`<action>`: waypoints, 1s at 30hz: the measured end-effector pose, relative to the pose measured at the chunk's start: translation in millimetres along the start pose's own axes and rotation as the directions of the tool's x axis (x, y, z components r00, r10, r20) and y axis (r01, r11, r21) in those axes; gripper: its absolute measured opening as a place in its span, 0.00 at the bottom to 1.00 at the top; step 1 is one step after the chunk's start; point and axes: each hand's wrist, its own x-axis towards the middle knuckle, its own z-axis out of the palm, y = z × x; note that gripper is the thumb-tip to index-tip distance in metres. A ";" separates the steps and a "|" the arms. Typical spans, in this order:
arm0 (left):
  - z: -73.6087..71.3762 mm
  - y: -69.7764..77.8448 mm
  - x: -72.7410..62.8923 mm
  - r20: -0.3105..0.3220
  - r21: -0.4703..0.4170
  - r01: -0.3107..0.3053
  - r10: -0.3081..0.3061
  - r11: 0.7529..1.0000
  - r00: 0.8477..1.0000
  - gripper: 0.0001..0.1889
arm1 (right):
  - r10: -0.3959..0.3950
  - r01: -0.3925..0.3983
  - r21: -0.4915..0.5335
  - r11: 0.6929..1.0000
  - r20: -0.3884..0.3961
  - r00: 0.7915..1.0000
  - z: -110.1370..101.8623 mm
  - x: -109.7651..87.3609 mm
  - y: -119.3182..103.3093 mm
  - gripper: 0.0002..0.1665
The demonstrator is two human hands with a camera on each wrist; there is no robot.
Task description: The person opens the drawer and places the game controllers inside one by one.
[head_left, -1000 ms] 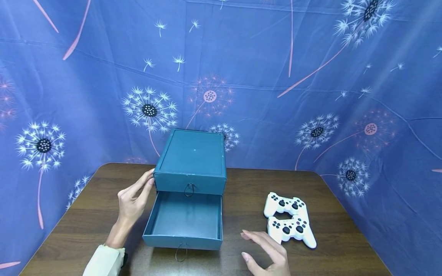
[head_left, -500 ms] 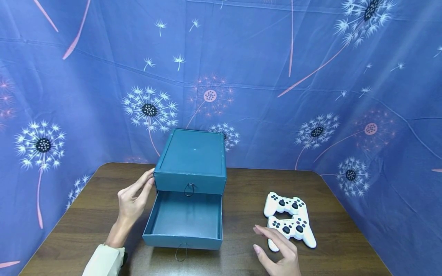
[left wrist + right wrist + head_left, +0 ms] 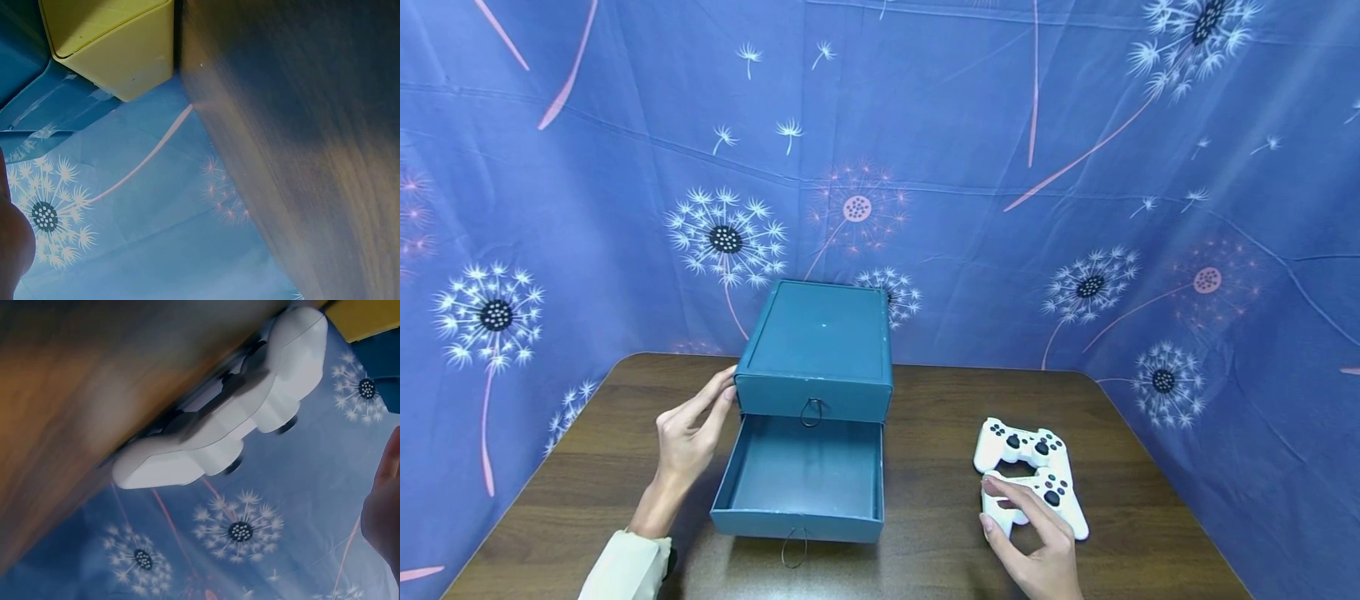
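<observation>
A teal two-drawer box (image 3: 820, 329) stands left of centre in the head view. Its lower drawer (image 3: 797, 527) is pulled out and bare inside; the upper one is closed. With straight fingers, my left hand (image 3: 685, 437) touches the box's left front edge. Two white game controllers (image 3: 992, 450) lie one behind the other on the right. My right hand (image 3: 1037, 550) hovers over the left grip of the nearer controller (image 3: 1078, 518), thumb and fingers spread apart and covering part of it. A white controller (image 3: 231, 419) also shows from its edge in the right wrist view.
All of this is on a brown wooden table (image 3: 932, 450). Blue dandelion-print cloth (image 3: 955, 275) hangs behind it. Thin wire rings (image 3: 811, 412) serve as pulls on the drawer fronts. A yellow box-like part (image 3: 125, 53) shows beside teal in the left wrist view.
My right hand has moved right and slightly forward from the bare table until it overlaps the nearer controller. The left hand, box and controllers have stayed put.
</observation>
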 end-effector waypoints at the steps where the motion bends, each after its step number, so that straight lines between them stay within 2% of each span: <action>1: 0.2 0.0 -0.1 0.001 -0.002 0.000 0.000 1.000 1.000 0.16 | -0.001 0.001 -0.001 1.000 0.001 1.000 -1.5 0.0 1.1 0.20; 7: 0.7 0.4 -0.4 -0.005 -0.002 0.001 -0.001 1.000 1.000 0.14 | -0.017 0.017 -0.033 0.999 -0.014 1.000 -12.0 0.1 8.7 0.19; 20: 1.8 1.4 0.0 -0.007 -0.008 -0.003 0.002 1.000 1.000 0.15 | 0.063 -0.073 -0.175 0.982 -0.062 0.996 -47.1 -26.7 46.7 0.21; 25: 1.8 1.5 -0.1 -0.005 -0.015 0.005 -0.005 1.000 1.000 0.17 | 0.125 -0.138 -0.219 0.966 -0.072 0.990 -53.4 -23.1 47.4 0.27; 30: 2.1 1.4 0.2 -0.013 -0.015 0.008 -0.008 1.000 1.000 0.18 | 0.199 -0.211 -0.246 0.946 -0.076 0.977 -61.3 -25.7 63.5 0.32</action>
